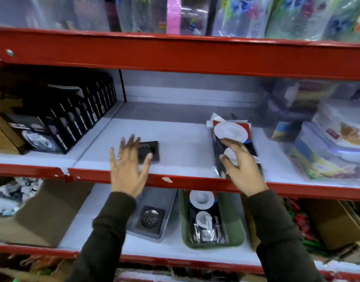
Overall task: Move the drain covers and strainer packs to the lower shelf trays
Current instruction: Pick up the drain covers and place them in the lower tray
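A dark square drain cover (151, 150) lies on the white middle shelf. My left hand (128, 169) hovers over its near side, fingers spread, holding nothing. To the right lies a stack of strainer packs (230, 132) with white round strainers in clear wrapping. My right hand (241, 169) is over the stack's near end, fingers apart; contact is unclear. On the lower shelf a grey tray (168, 212) holds one drain cover (150, 217), and a green tray (234, 226) holds a strainer pack (202, 212).
Black boxed items (77, 117) line the middle shelf at left. Clear plastic containers (329, 143) crowd its right end. Red shelf rails (175, 180) run across in front. Cardboard boxes (44, 216) flank the trays on the lower shelf.
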`<state>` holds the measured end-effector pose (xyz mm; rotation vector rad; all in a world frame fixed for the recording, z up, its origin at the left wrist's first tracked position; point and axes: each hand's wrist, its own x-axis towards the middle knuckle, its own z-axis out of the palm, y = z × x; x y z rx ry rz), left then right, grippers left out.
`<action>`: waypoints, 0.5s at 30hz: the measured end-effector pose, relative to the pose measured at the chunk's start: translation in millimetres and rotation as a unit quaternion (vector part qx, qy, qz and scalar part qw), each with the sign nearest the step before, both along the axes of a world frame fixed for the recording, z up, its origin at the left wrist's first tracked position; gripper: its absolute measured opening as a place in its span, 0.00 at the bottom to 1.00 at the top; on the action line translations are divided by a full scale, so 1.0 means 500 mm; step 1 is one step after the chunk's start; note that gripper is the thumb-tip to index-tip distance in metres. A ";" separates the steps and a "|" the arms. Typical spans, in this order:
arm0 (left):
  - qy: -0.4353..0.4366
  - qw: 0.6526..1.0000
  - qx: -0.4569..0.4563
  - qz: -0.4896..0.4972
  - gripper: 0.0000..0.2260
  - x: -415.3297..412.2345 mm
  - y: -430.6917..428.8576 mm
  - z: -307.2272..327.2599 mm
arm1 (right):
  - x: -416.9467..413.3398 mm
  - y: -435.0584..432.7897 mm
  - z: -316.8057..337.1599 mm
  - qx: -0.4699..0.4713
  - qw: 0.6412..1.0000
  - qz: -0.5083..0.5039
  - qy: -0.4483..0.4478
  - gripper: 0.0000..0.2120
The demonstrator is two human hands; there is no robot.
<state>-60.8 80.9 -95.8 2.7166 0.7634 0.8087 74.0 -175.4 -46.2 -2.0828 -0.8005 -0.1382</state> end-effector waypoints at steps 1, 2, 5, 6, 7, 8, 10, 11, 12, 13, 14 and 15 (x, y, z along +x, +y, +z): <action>-0.003 1.000 0.007 0.011 0.33 -0.026 0.053 -0.006 | -0.010 0.033 -0.003 -0.006 1.000 0.023 0.004 0.20; 0.004 1.000 0.018 0.012 0.34 -0.044 0.094 -0.009 | -0.018 0.065 -0.006 -0.015 0.999 0.040 0.008 0.20; 0.036 0.996 0.082 -0.029 0.36 -0.071 0.186 -0.009 | -0.055 0.183 -0.005 -0.063 0.993 0.100 -0.005 0.23; 0.038 0.993 0.099 -0.042 0.36 -0.073 0.205 -0.010 | -0.063 0.222 -0.002 -0.091 0.988 0.121 -0.004 0.24; 0.034 0.992 0.112 -0.055 0.34 -0.073 0.216 -0.010 | -0.066 0.259 0.002 -0.124 0.982 0.140 0.000 0.25; 0.023 0.990 0.121 -0.064 0.33 -0.074 0.223 -0.011 | -0.063 0.295 0.006 -0.159 0.975 0.158 0.005 0.27; -0.014 0.989 0.126 -0.073 0.31 -0.083 0.243 -0.020 | -0.058 0.373 0.015 -0.240 0.952 0.189 0.017 0.33; -0.033 0.989 0.127 -0.073 0.31 -0.083 0.243 -0.023 | -0.052 0.400 0.020 -0.289 0.937 0.197 0.024 0.37; -0.048 0.988 0.129 -0.072 0.31 -0.082 0.242 -0.025 | -0.044 0.422 0.025 -0.341 0.917 0.203 0.031 0.41; -0.056 0.987 0.133 -0.072 0.32 -0.080 0.242 -0.026 | -0.036 0.441 0.031 -0.386 0.898 0.206 0.041 0.44; -0.057 0.986 0.137 -0.073 0.32 -0.081 0.245 -0.030 | -0.031 0.459 0.033 -0.420 0.882 0.204 0.055 0.47; -0.053 0.986 0.142 -0.074 0.32 -0.079 0.246 -0.031 | -0.024 0.469 0.039 -0.442 0.872 0.202 0.064 0.48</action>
